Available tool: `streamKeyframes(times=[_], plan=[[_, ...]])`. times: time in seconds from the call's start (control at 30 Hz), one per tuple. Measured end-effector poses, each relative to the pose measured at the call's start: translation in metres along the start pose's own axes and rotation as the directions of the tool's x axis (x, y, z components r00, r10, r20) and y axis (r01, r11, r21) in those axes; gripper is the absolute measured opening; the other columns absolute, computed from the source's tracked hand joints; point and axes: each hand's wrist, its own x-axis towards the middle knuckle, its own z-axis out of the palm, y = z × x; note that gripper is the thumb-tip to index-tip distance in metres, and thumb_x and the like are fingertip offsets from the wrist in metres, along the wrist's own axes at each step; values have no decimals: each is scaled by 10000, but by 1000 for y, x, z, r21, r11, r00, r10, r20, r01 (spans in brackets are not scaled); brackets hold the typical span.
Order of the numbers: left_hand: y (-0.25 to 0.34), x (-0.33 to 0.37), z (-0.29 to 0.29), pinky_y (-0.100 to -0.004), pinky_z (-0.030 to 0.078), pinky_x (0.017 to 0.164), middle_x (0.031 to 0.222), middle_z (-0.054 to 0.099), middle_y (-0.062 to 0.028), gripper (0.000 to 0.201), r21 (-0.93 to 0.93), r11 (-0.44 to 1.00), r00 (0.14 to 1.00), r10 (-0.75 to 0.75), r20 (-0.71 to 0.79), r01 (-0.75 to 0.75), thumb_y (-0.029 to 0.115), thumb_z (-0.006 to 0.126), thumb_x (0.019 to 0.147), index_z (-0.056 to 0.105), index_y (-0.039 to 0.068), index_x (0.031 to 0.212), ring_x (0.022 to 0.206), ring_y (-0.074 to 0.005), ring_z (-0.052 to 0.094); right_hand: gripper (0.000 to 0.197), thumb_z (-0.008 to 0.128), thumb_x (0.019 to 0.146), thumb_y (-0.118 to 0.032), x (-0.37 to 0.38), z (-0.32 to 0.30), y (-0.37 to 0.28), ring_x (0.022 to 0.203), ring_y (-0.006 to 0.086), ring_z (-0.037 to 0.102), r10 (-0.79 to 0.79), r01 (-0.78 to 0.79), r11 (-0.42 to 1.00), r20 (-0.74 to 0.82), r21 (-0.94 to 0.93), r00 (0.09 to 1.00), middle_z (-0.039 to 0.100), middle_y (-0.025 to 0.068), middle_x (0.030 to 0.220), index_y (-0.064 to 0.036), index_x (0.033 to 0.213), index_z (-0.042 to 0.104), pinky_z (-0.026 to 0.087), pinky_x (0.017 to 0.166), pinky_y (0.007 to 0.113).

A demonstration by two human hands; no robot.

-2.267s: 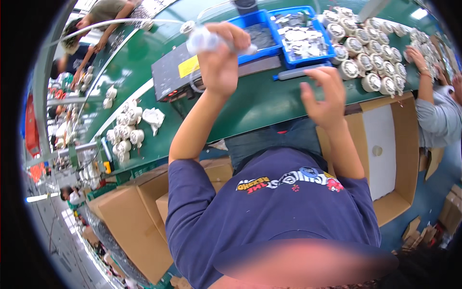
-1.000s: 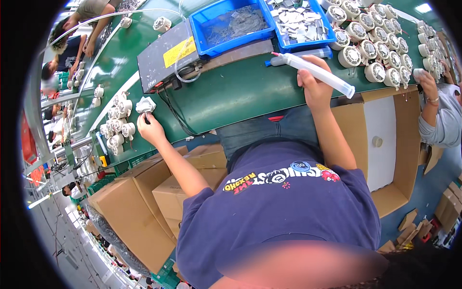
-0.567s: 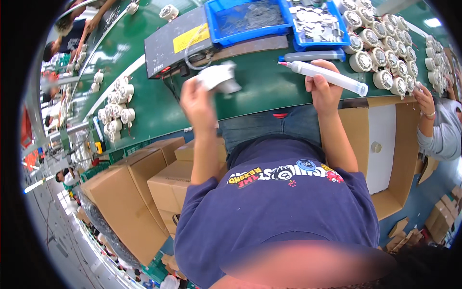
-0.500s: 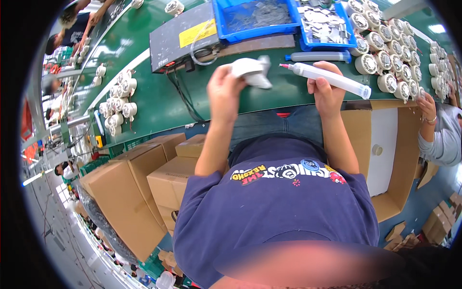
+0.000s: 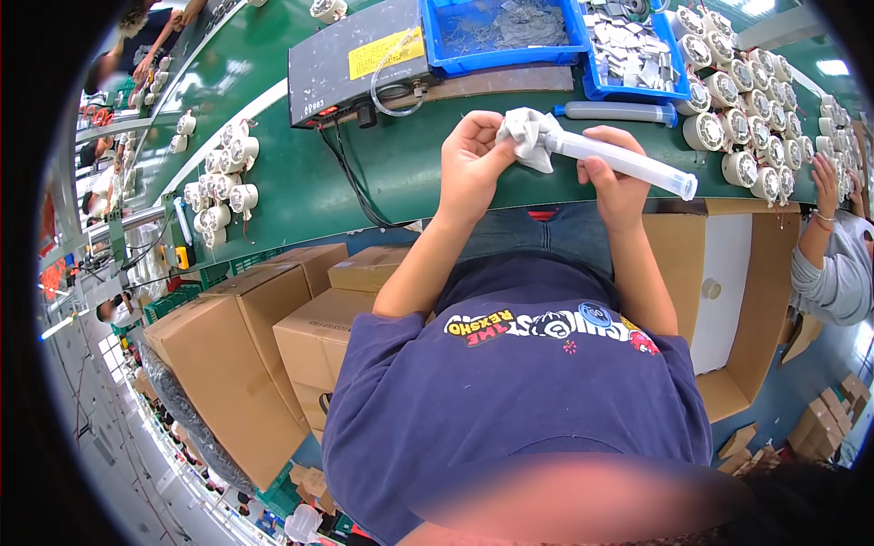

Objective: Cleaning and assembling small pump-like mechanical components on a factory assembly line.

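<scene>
A clear plastic dispensing syringe [image 5: 628,162] lies slanted in my right hand [image 5: 615,178], its open flanged end toward the lower right. My left hand [image 5: 478,162] pinches a crumpled white cloth [image 5: 530,136]. The cloth is wrapped round the tip end of the syringe, so the tip is hidden. Both hands are raised over the near edge of the green table [image 5: 364,187]. A second syringe, bluish [image 5: 619,113], lies on the table just beyond my right hand, in front of the blue bins.
A grey control box [image 5: 360,68] with cables stands at the back left. Behind are a blue bin [image 5: 510,64] of dark strips and a blue bin [image 5: 637,89] of metal pieces. Round white motor parts [image 5: 706,132] crowd the right. Cardboard boxes [image 5: 232,364] stand below; a co-worker's hand [image 5: 825,187] is at right.
My left hand has moved right with the cloth, which now covers the syringe's pink tip. The syringe stays in my right hand. The co-worker's hand has lifted from the motor parts.
</scene>
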Motion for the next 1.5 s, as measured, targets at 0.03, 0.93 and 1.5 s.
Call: streamKeyframes(times=[0.03,0.93,1.5], plan=[[-1,-2,-1,-305,607,849,1071,723,-151,267,90,995,999,38,-4,-37,23,657,990,593,-7,1247,921,-205,715,324,695,882,8,-1,1,1,662,134,599,10,-10,1000,10,-6,1000,694,99,881,4,1205,675,458,577,216],[0,17,-4,-232,434,748,973,644,-37,137,298,946,966,-186,178,127,78,585,1028,637,12,1137,807,-109,538,138,700,919,-65,2,3,5,553,103,564,-206,207,963,20,-171,978,646,53,736,-25,1032,633,454,519,214],[17,12,19,-253,465,729,923,645,-50,187,259,947,976,-210,56,189,181,557,1086,638,14,1070,792,-136,556,221,754,882,-34,8,0,11,652,130,623,-89,89,996,40,11,995,695,78,909,-18,1085,668,496,604,240]])
